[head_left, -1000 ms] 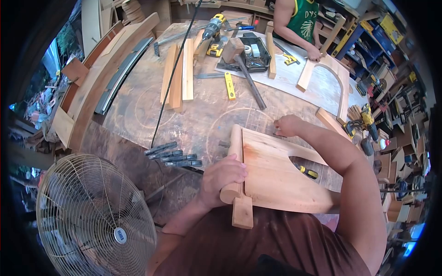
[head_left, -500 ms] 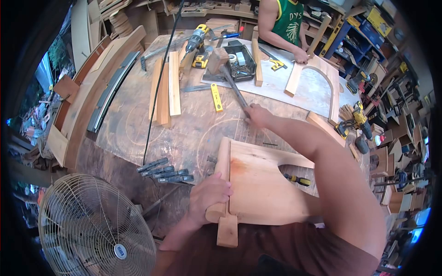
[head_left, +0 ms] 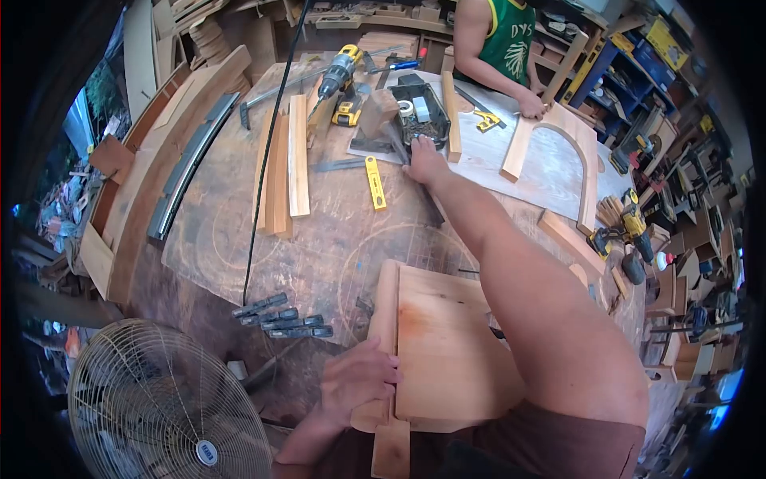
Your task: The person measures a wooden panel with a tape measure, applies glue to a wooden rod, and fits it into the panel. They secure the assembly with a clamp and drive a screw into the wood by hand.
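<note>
Reaching farther, right hand [head_left: 424, 160] now touches the mallet [head_left: 392, 120].

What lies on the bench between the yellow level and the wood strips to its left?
In the head view, only bare, scuffed bench top shows between the yellow level and the wood strips.

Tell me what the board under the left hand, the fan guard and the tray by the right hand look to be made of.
Board under the left hand: pale bare wood, grain and reddish staining visible, seemingly unfinished. Fan guard: thin metal wire, dull cream coating, judging by the radial ribs. Tray by the right hand: black, slightly glossy, probably plastic, though metal cannot be ruled out.
</note>
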The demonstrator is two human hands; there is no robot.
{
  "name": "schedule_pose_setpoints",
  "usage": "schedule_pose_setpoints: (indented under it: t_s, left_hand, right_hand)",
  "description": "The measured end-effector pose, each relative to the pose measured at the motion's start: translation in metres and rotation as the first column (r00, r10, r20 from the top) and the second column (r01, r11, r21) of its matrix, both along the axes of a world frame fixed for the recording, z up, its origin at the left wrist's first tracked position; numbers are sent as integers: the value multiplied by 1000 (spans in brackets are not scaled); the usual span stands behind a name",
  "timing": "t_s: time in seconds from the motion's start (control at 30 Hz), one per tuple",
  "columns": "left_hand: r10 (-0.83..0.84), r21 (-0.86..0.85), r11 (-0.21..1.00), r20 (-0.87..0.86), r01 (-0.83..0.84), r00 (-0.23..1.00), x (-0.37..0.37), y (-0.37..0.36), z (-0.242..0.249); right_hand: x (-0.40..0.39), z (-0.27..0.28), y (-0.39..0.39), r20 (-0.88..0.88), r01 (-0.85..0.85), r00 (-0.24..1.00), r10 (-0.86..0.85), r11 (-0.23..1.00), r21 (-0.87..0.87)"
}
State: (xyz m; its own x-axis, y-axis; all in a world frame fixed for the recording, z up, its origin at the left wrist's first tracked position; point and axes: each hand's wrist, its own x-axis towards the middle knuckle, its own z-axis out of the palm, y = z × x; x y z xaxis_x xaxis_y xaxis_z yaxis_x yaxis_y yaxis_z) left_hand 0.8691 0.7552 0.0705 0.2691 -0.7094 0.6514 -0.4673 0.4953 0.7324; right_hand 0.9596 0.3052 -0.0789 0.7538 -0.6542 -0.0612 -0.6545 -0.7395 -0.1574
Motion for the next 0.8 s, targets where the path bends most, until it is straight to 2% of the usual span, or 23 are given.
schedule_pose_setpoints:
  t_s: [0.07,0.13,0.2,0.43,0.5,0.53,0.6,0.63,0.67,0.73,0.77,0.8]
  left_hand:
    - [14,3,1000,2,-14,1000,0,-4,5]
    - [0,8,1000,12,0,1000,5,-6,6]
    - [-21,24,1000,24,20,1000,6,-7,7]
    - [-8,29,1000,18,8,1000,5,-11,10]
    - [-13,28,1000,9,13,1000,6,-12,10]
    - [-20,18,1000,12,20,1000,6,-12,8]
    - [-31,11,999,8,31,999,6,-11,6]
    - [-33,12,999,7,33,999,6,-10,6]
    - [-35,8,999,9,35,999,7,-11,6]
    - [-37,13,999,-7,37,999,5,-9,5]
    - [-27,9,1000,-10,27,1000,4,-9,4]
    - [-30,14,999,-16,30,999,3,-8,4]
  right_hand:
    - [6,0,-10,-82,-15,996,20,998,59]
    - [10,1,-18,-106,-49,993,50,999,15]
    - [3,32,-5,-194,-67,978,70,998,24]
    - [-21,21,5,-254,-159,951,173,984,77]
    - [-48,18,14,-149,-308,938,313,950,52]
    - [-61,12,17,-156,-304,938,310,951,60]
    - [-84,-6,20,-68,-436,888,454,881,184]
    - [-97,-17,23,27,-537,842,539,832,138]
    - [-104,-12,27,23,-531,845,534,835,142]
    - [-121,5,44,-71,-389,902,426,872,296]
    - [-124,3,44,-75,-383,903,422,873,302]
    - [-125,-1,42,-186,-367,894,408,904,222]
